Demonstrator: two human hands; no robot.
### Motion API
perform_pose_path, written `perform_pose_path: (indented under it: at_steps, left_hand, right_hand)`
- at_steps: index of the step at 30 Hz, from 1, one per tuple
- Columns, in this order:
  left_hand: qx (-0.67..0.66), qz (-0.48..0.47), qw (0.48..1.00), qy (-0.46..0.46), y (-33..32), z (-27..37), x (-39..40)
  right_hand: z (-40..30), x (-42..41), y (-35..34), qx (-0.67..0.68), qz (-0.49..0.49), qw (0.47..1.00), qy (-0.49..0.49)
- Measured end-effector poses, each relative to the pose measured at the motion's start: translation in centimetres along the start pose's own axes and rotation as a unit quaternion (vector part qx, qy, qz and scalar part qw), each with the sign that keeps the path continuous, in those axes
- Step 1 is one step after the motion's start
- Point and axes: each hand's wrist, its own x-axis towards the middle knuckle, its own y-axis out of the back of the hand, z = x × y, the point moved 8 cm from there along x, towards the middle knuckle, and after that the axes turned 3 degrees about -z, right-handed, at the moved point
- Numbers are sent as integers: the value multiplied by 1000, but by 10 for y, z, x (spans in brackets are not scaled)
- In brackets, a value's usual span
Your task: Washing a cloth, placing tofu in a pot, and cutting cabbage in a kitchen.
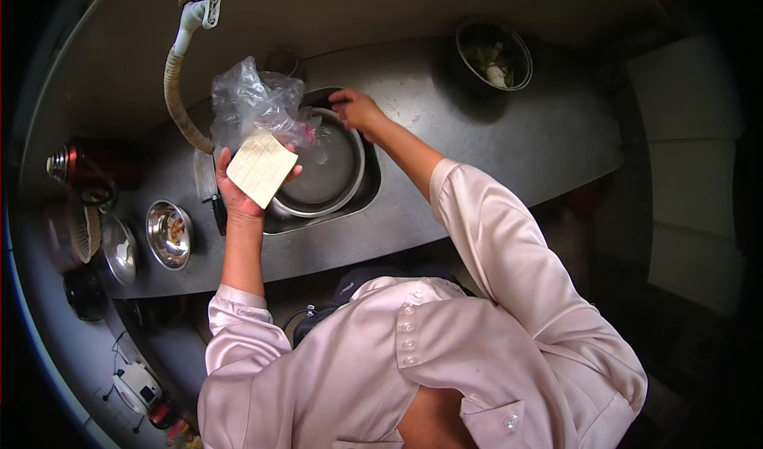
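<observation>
A pale slab that looks like pressed tofu point(262, 166), scored with grid lines, rests on the upturned palm of my left hand point(241, 195). The fingers curl around its sides. Just beyond the slab is a crumpled clear plastic bag point(253, 100) with a red patch. Whether my left hand also touches the bag is hidden. My right hand point(357, 112) hangs over the far right rim of the round metal basin point(322, 172), slightly blurred, with nothing visible in its fingers. That basin sits inside the sink point(371, 188).
A cleaver point(205, 175) lies left of my left hand. Further left are a steel bowl point(156, 231) with brownish pieces, another bowl point(119, 252) and a red thermos point(89, 163). A pot point(527, 70) of leafy vegetables stands back right. A ribbed hose point(174, 88) descends behind the sink.
</observation>
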Motion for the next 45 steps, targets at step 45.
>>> perform_pose_path:
  at_steps: [45]
  left_hand:
    - [17, 111, 994, 2, 108, -22, -61]
  right_hand:
    - [-235, -162, -109, -285, 53, 786, 546]
